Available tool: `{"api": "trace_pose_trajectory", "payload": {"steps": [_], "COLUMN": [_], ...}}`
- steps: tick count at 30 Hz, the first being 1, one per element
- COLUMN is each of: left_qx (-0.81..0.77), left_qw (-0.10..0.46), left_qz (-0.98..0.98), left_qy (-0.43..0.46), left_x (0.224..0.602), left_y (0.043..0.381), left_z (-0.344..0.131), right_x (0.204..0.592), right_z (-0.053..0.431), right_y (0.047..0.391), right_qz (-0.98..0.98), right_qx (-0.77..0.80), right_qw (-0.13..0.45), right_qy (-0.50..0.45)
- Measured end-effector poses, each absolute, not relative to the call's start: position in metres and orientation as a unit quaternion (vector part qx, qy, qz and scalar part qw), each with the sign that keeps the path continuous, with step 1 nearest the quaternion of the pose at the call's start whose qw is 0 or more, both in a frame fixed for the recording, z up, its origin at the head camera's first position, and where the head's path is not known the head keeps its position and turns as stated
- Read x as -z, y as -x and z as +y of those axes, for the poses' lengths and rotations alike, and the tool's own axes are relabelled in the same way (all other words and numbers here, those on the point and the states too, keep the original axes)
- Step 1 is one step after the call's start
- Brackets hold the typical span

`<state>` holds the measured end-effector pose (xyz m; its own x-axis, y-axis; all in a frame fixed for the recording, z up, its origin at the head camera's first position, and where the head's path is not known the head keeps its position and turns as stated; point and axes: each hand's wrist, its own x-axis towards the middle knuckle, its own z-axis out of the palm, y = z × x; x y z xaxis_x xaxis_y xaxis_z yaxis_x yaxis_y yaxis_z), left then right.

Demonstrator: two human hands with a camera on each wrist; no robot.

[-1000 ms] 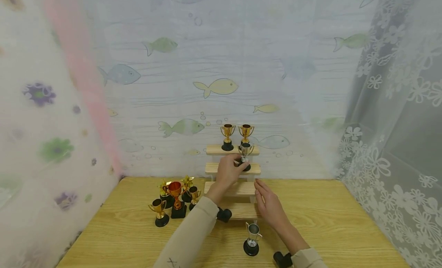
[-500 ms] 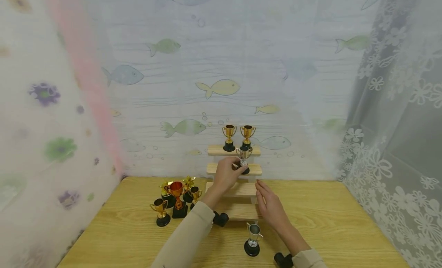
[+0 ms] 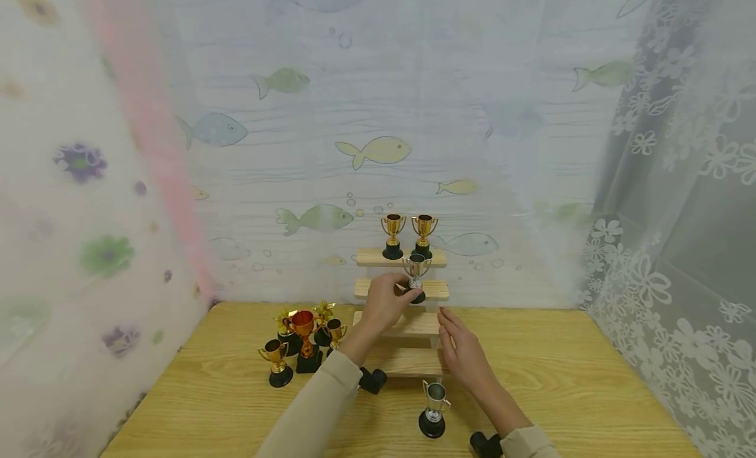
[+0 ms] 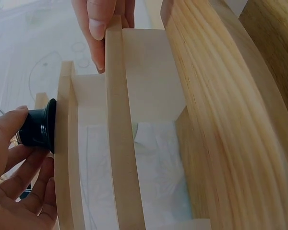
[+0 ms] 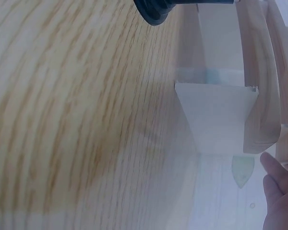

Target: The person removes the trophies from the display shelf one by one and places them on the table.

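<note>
My left hand [image 3: 386, 304] pinches a small silver trophy cup [image 3: 416, 266] low down, near its black base. In the left wrist view that black base [image 4: 37, 128] stands right at a plank of the stepped wooden shelf [image 3: 407, 323], the second step from the top in the head view. My right hand [image 3: 463, 353] lies along the right side of the shelf, fingers straight, holding nothing. Its fingertips [image 4: 97, 28] meet a plank edge in the left wrist view. Two gold trophy cups [image 3: 392, 236] stand upright on the top step, behind the silver one.
A second silver trophy cup [image 3: 434, 409] stands on the wooden table [image 3: 549, 373] in front of the shelf. To the left is a group of several gold and orange trophies [image 3: 304, 340], some topped with stars. Behind rises a curtain [image 3: 502, 149] printed with fish.
My left hand has lowered the silver trophy cup slightly toward the second step and drawn it a little to the left. My right hand has stayed by the shelf's side.
</note>
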<state>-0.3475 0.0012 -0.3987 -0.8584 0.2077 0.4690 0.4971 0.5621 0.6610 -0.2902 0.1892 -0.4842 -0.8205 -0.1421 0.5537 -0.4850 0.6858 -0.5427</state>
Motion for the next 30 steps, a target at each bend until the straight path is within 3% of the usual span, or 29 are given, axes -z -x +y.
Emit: {"api": "trace_pose_trajectory", "payload": {"steps": [17, 30], "left_qx": [0.411, 0.424], "left_qw": [0.159, 0.153], "left_qz": [-0.874, -0.867], "left_qy": [0.204, 0.212], "left_x": [0.397, 0.4], "left_y": [0.341, 0.33], "left_z": [-0.004, -0.012], "right_x": [0.487, 0.485], "right_z": [0.188, 0.187], "right_y": [0.291, 0.291], "right_qz": [-0.874, -0.888], "right_qx": [-0.346, -0.347], "right_qw": [0.279, 0.244], "right_qy": [-0.195, -0.179]}}
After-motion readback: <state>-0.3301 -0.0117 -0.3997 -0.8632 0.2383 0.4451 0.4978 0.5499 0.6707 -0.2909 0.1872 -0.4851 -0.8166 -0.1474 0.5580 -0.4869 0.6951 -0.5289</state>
